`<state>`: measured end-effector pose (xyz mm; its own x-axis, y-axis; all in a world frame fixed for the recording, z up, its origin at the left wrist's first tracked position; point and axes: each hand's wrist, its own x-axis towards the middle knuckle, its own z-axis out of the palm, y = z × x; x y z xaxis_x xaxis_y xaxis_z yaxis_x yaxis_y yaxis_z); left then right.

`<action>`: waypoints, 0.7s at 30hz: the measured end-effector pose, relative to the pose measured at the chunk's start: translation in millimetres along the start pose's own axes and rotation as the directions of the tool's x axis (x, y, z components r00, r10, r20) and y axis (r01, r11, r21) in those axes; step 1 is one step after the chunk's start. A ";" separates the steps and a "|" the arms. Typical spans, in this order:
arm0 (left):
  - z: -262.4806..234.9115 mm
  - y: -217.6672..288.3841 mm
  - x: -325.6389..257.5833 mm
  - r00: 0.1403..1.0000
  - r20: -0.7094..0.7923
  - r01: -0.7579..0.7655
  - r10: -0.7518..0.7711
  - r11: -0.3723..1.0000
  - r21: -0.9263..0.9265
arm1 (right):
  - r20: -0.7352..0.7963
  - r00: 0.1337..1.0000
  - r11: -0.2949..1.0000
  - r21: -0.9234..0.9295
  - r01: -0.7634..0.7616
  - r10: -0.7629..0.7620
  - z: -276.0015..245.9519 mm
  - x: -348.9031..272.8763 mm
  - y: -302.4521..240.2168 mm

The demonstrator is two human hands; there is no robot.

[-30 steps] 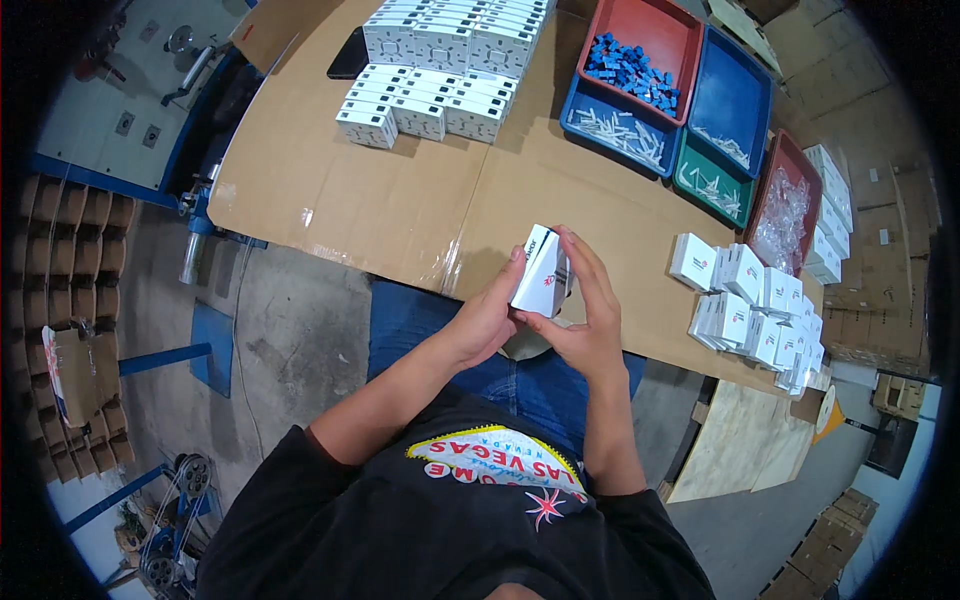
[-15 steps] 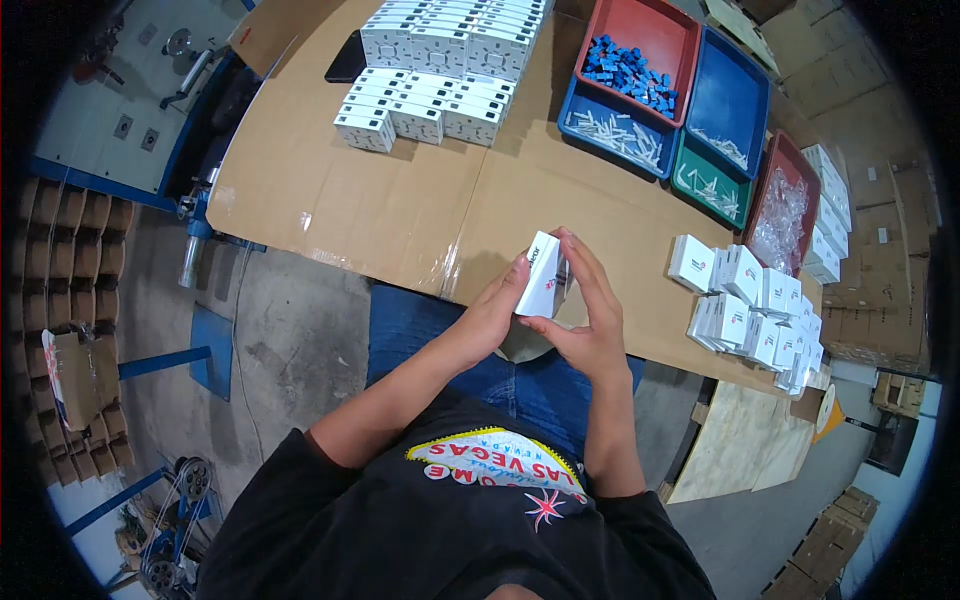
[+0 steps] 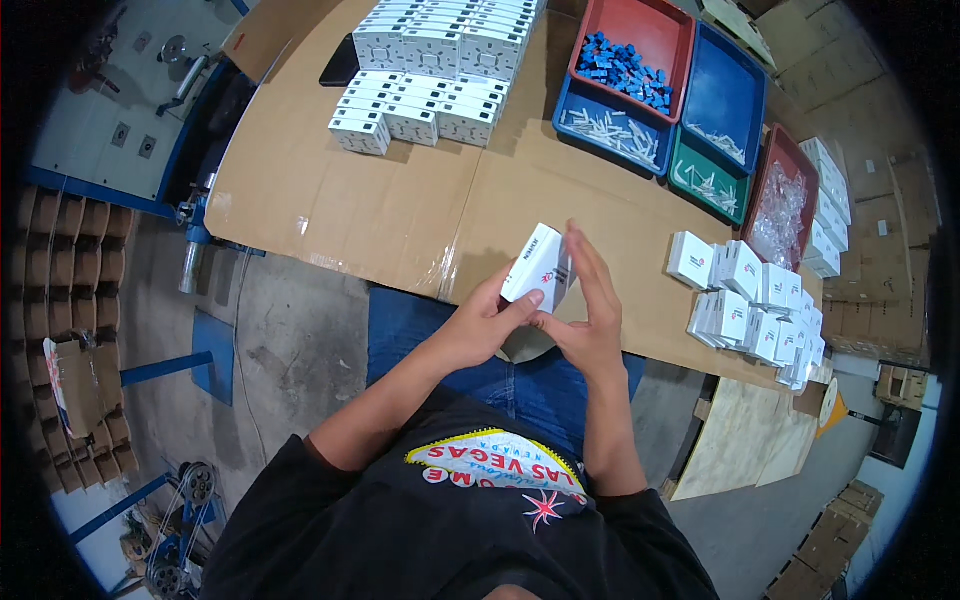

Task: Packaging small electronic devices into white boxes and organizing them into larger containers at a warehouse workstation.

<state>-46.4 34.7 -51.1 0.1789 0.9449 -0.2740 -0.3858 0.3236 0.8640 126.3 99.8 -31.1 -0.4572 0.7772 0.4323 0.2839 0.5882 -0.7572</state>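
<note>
A small white carton with dark and red print is held tilted above the table's near edge, in front of my lap. My left hand grips it from the lower left, its thumb pressed on the printed face. My right hand braces the carton's right side, with long straightened fingers along that edge and the thumb by its lower corner. The carton's far side and the fingertips behind it are hidden.
Stacked white boxes stand at the far left of the cardboard-covered table, beside a dark phone-like slab. Trays at the far right include a red tray with blue parts. A pile of small white cartons lies at the right.
The carton has turned so its printed face shows more broadly. My left thumb has moved onto that face, and my right fingers have straightened along its side.
</note>
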 end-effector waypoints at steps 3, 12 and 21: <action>-0.6 7.0 0.5 0.996 -0.093 -0.001 -0.001 1.000 -0.021 | -0.183 0.917 0.887 0.377 -0.268 0.355 7.6 0.4 -19.1; -15.4 -10.8 0.6 0.979 -0.125 -0.174 0.163 0.981 -0.087 | 0.392 0.756 0.296 0.749 -0.593 0.524 2.2 -15.7 -3.3; -43.7 -1.5 2.6 0.993 -0.004 -0.118 0.119 0.985 -0.128 | 0.155 0.904 0.820 0.382 -0.427 0.398 1.8 -22.8 -13.2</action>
<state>-84.9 38.8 -71.6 0.1280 0.9769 -0.1713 -0.5167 0.2131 0.8292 131.5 74.0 -31.9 -0.4312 0.9022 0.0130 0.1061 0.0650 -0.9922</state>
